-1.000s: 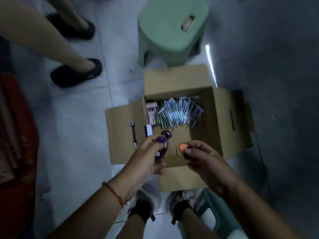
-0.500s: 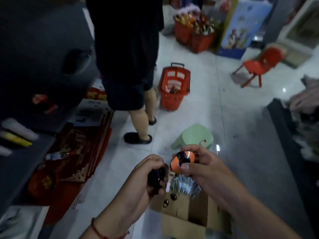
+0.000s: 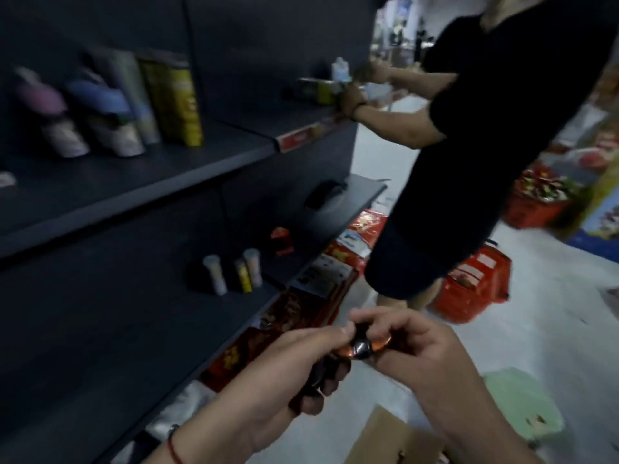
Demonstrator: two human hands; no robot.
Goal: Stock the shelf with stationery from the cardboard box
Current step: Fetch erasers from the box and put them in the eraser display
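Observation:
My right hand grips a small round orange and black item between thumb and fingers. My left hand holds a dark purple item in its curled fingers, and its thumb touches the orange one. Both hands meet in front of the dark shelf unit, level with its lower board. A corner flap of the cardboard box shows at the bottom edge; its inside is out of view.
A person in black stands close on the right, reaching to the upper shelf. Small tubes and standing packs are on the shelves. Red baskets, red packets and a green stool are on the floor.
The view has swung up from the box to the shelf. Both hands have risen from the box with the purple and orange items and come together.

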